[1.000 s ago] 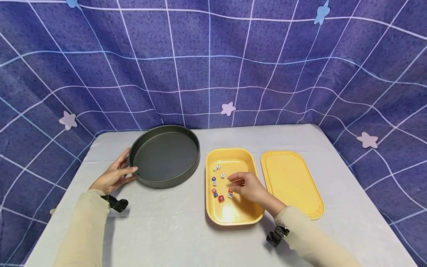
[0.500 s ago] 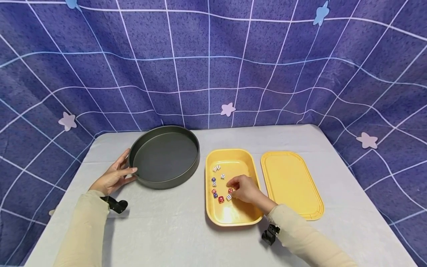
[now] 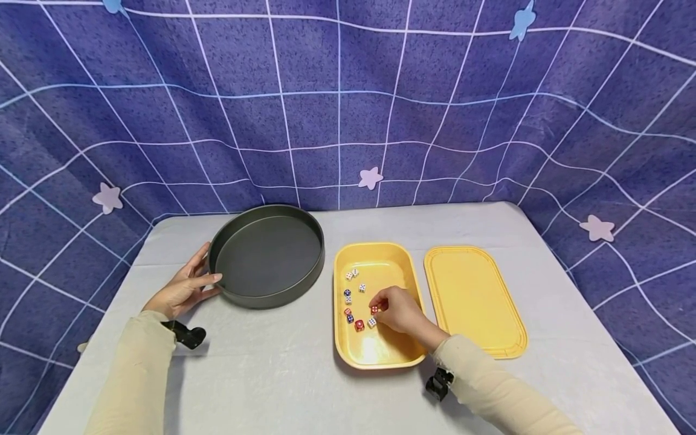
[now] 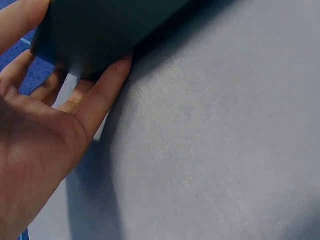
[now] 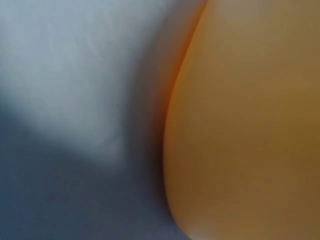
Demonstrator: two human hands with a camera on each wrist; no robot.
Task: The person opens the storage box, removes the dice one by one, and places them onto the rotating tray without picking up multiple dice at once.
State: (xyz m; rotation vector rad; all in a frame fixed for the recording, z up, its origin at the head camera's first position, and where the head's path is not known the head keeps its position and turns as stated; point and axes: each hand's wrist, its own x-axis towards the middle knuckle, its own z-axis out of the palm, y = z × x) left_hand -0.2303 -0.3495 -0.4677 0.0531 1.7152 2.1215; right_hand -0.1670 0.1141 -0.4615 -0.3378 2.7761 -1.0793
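On the left of the table, my left hand [image 3: 182, 287] holds the side of a round dark baking pan [image 3: 266, 257], thumb at its rim. In the left wrist view, fingers [image 4: 102, 92] reach under the pan's lower edge [image 4: 95, 37]. My right hand [image 3: 401, 311] is down inside a yellow rectangular tray [image 3: 380, 357], its thumb and index finger pinching a red die [image 3: 374, 309]. Just below lies a white die [image 3: 372, 322], with a larger red die [image 3: 359, 325] to its left. The right wrist view shows the tray's outer wall [image 5: 240, 125]; the hand is out of it.
Several more white, blue and red dice lie along the tray's left side, including a blue die [image 3: 347, 292]. A flat yellow lid [image 3: 473, 296] lies right of the tray. Behind the grey-covered table [image 3: 261, 368] hangs a blue grid-patterned curtain [image 3: 315, 121].
My right hand has come slightly left, and its fingers have closed in on the red die. The white die beside it has shifted left and down. My left hand stays at the pan.
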